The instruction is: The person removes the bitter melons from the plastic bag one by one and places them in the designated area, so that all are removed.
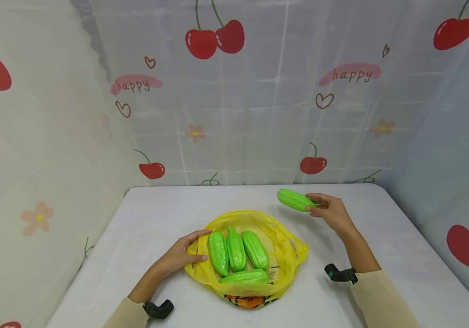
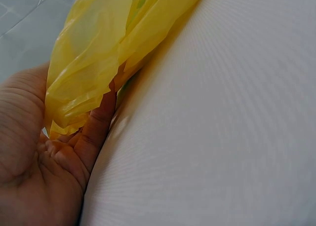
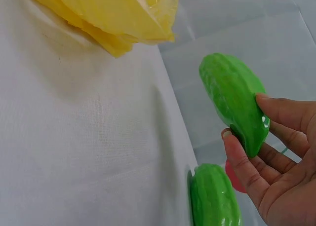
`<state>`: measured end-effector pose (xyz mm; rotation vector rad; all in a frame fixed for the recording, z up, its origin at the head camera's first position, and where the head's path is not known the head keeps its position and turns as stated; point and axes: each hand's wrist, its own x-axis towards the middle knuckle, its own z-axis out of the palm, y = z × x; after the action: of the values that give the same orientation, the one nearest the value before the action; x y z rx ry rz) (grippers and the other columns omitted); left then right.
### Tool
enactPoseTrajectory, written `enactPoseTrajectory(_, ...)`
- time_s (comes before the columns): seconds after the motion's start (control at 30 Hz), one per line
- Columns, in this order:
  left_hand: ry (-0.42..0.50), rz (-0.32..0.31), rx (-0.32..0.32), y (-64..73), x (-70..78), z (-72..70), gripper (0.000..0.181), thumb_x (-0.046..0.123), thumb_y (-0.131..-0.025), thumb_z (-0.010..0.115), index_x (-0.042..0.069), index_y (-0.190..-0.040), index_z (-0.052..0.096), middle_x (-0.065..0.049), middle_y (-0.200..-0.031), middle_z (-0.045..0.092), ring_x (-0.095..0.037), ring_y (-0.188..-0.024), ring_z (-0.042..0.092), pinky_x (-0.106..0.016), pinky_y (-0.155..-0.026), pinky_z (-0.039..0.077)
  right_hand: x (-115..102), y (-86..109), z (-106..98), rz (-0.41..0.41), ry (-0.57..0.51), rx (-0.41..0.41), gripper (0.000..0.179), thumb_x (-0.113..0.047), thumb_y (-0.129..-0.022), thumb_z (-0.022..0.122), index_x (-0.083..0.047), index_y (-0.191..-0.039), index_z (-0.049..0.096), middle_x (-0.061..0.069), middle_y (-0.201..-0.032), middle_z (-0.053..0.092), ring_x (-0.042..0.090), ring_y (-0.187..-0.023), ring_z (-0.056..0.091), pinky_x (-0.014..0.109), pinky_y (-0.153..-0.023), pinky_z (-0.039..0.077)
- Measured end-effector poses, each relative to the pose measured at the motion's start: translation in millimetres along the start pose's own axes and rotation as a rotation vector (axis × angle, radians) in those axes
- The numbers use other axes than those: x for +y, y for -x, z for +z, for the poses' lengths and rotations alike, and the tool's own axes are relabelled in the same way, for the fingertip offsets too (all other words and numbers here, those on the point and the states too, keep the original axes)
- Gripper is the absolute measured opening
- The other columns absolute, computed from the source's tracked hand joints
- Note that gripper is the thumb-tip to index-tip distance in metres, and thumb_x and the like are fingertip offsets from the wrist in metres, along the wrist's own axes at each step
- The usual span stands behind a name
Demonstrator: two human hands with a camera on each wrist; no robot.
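Note:
A yellow plastic bag (image 1: 287, 246) stands with its mouth wide on the white table, several glossy green toy bitter melons (image 1: 255, 249) lying inside. My left hand (image 1: 178, 255) holds the bag's left rim; in the left wrist view, the yellow film (image 2: 94, 73) passes between thumb and fingers. Beyond the bag's far right side, my right hand (image 1: 329, 212) pinches one bitter melon (image 1: 293, 199) by its narrow end, raised above the table. The right wrist view shows this held melon (image 3: 234, 95) between thumb and fingertips.
Another green bitter melon (image 3: 215, 196) rests low in the right wrist view, below the held one. A white cloth covers the table (image 1: 168, 205). Pale curtains (image 1: 259, 118) printed with cherries surround its back and sides. Black wrist cameras (image 1: 158, 310) are strapped to both arms.

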<state>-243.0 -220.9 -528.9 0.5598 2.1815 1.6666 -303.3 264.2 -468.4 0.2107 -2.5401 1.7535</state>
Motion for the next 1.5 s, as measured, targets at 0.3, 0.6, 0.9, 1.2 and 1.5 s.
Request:
enactPoseTrajectory(0.3,-0.007,0.020,-0.014,-1.6,1.2,-1.9,0.070,0.014,-0.090,0.078,0.018,-0.153,0.046,-0.008,-0.156,0.042,-0.028,-0.121,0.058,-0.030,-0.094,0.053,5,0.0,-1,0.028,0.038,0.023,0.052,-0.022,-0.095,0.074,-0.003,-0.141,0.058,0.024,-0.138,0.058,0.011,-0.098,0.066,0.029,-0.080,0.059)
enactPoseTrajectory(0.6,0.016,-0.003,-0.009,1.2,3.1,0.8,0.070,0.014,-0.090,0.079,0.021,-0.152,0.047,-0.010,-0.158,0.039,-0.027,-0.123,0.058,-0.032,-0.093,0.055,11,-1.5,3,0.065,0.069,0.024,0.052,-0.019,-0.095,0.073,-0.001,-0.141,0.058,0.025,-0.139,0.057,0.022,-0.103,0.066,0.027,-0.078,0.059)
enactPoseTrajectory(0.9,-0.004,-0.001,-0.004,-0.3,-1.2,0.2,0.071,0.016,-0.089,0.080,0.021,-0.152,0.048,-0.009,-0.158,0.040,-0.027,-0.125,0.056,-0.030,-0.094,0.054,15,-1.2,6,0.097,0.089,0.025,0.053,-0.022,-0.094,0.075,-0.001,-0.140,0.059,0.025,-0.142,0.055,0.028,-0.107,0.065,0.028,-0.077,0.059)
enactPoseTrajectory(1.2,-0.016,0.001,0.008,-0.2,-1.0,0.4,0.070,0.017,-0.089,0.080,0.022,-0.151,0.049,-0.008,-0.158,0.041,-0.027,-0.128,0.054,-0.029,-0.095,0.053,17,-0.9,6,0.075,0.102,0.032,0.050,-0.019,-0.095,0.074,-0.001,-0.139,0.060,0.026,-0.140,0.056,0.034,-0.111,0.063,0.027,-0.075,0.059)
enactPoseTrajectory(1.5,-0.015,-0.006,0.011,0.7,-0.6,0.3,0.071,0.017,-0.088,0.080,0.021,-0.151,0.049,-0.008,-0.157,0.042,-0.027,-0.129,0.053,-0.027,-0.097,0.051,19,-2.0,8,0.094,0.149,0.036,0.052,-0.019,-0.095,0.073,0.001,-0.141,0.058,0.025,-0.143,0.055,0.039,-0.124,0.057,0.027,-0.074,0.058)
